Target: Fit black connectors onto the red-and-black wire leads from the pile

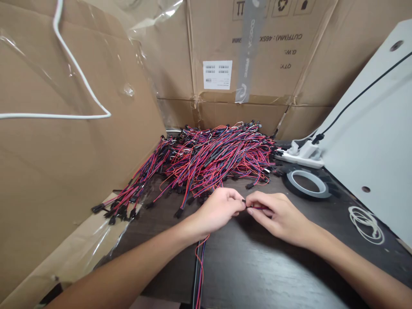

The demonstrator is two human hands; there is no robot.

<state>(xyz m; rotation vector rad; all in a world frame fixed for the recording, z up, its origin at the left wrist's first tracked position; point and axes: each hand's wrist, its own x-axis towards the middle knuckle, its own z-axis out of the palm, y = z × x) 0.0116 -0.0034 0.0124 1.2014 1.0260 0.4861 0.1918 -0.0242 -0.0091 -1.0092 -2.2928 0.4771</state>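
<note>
My left hand (222, 210) and my right hand (273, 214) meet above the dark table, fingertips almost touching. Both are closed in a pinch on a thin wire harness (260, 208), which shows red and dark wires under my right fingers. A small black piece sticks out between the fingertips; its exact kind is too small to tell. Below my left wrist, red, blue and black wires (200, 270) hang down over the table's front edge. Behind my hands lies a big heap of wire harnesses (222, 154) with black connectors.
A smaller bunch of harnesses (138, 184) lies at the left. On the right are a roll of black tape (307, 183), a coil of pale cord (366, 225) and a white power strip (301, 158) with plugs. Cardboard (77, 141) walls the left and back, a white panel (370, 128) the right.
</note>
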